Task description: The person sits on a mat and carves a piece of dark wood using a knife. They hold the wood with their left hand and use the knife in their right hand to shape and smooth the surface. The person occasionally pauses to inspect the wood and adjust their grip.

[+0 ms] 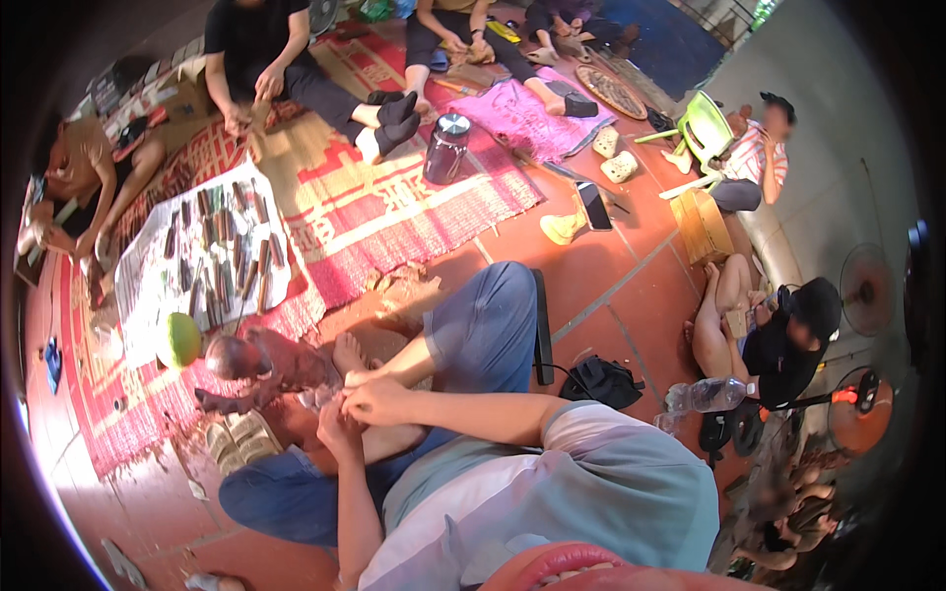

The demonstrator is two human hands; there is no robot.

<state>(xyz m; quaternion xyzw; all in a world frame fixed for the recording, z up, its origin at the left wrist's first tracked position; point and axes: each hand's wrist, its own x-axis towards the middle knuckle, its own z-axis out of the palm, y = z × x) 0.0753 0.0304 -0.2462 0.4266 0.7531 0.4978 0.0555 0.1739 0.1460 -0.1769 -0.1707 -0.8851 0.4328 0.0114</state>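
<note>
Hands (360, 404) beside bare foot (347, 352)

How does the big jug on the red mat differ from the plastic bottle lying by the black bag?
The jug stands upright on the woven red mat; the plastic bottle lies on its side on the tiled floor. The jug looks dark and smoky with a wide silver lid, while the bottle is clear and slimmer. The jug stands near other people's feet; the bottle lies beside the black bag. Both are see-through containers.
</note>
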